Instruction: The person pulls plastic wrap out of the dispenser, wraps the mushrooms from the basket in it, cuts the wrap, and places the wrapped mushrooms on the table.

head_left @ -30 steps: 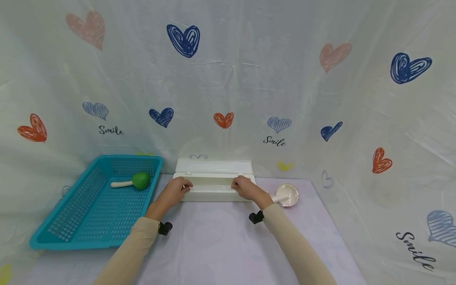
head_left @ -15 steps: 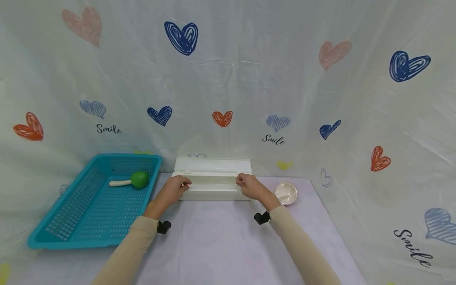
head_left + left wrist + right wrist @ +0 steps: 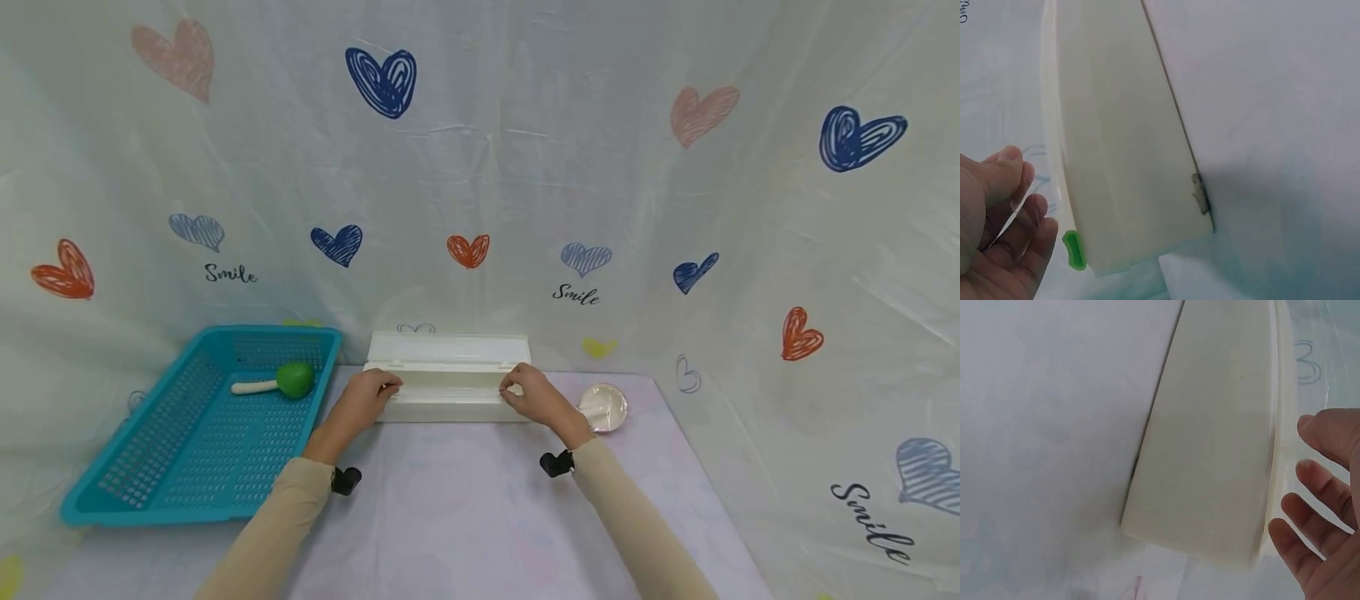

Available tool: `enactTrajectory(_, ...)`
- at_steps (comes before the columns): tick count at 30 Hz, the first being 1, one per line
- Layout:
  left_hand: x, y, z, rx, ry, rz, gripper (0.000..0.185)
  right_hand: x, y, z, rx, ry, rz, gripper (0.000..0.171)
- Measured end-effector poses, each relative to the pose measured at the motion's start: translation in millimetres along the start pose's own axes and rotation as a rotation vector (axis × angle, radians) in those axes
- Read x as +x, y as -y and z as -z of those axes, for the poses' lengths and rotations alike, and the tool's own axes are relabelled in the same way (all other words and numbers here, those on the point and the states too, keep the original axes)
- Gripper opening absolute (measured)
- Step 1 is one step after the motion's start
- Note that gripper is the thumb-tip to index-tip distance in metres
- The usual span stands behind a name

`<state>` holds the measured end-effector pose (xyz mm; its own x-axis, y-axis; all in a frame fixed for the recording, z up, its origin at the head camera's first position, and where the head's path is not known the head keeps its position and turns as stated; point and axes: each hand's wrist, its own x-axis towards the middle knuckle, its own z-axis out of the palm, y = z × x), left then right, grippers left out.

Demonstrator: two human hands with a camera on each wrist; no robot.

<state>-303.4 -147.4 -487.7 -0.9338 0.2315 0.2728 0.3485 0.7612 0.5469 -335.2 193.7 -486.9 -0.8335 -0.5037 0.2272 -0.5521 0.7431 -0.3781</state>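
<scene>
A long white box [image 3: 450, 400] lies at the back of the table with its lid [image 3: 450, 347] standing open. My left hand [image 3: 371, 392] is at the box's left end; in the left wrist view the left hand [image 3: 1004, 219] pinches a strip of clear film between thumb and fingers, beside the box [image 3: 1122, 156] and its small green tab [image 3: 1074, 250]. My right hand [image 3: 525, 390] rests at the box's right end. In the right wrist view the right hand [image 3: 1322, 506] has its fingers loosely spread against the edge of the box [image 3: 1216, 444].
A teal mesh basket [image 3: 150, 510] stands at the left and holds a green-headed item with a white handle [image 3: 294, 380]. A small round white dish [image 3: 604, 407] sits right of the box. A heart-printed sheet covers the backdrop; a pale cloth covers the table [image 3: 450, 517].
My right hand has slid right along the box to its end, uncovering the white dish. The left hand has stayed at the left end.
</scene>
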Motion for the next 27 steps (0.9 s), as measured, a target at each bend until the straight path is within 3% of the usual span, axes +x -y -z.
enactTrajectory(4, 0.2, -0.9, 1.0, 0.000, 0.030, 0.009, 0.020, -2.2, -1.2, 2.4, 0.029, -0.020, -0.045, 0.005)
enactTrajectory(12, 0.3, 0.0, 2.6, 0.012, 0.061, 0.016, 0.018, -4.0, -4.0, 1.5, 0.105, 0.015, -0.017, 0.014)
enactTrajectory(17, -0.8, 0.0, 2.0, 0.005, 0.064, 0.024, 0.018, -2.8, -4.6, -1.9, 0.067, 0.010, 0.010, 0.017)
enactTrajectory(21, -1.7, -0.5, 2.1, 0.003, 0.066, 0.032, 0.018, -1.3, -2.5, -2.6, 0.018, 0.058, 0.039, 0.018)
enactTrajectory(27, -0.6, 0.1, 2.3, 0.001, 0.052, 0.032, 0.017, 2.7, 0.9, -2.2, 0.004, 0.118, -0.030, 0.021)
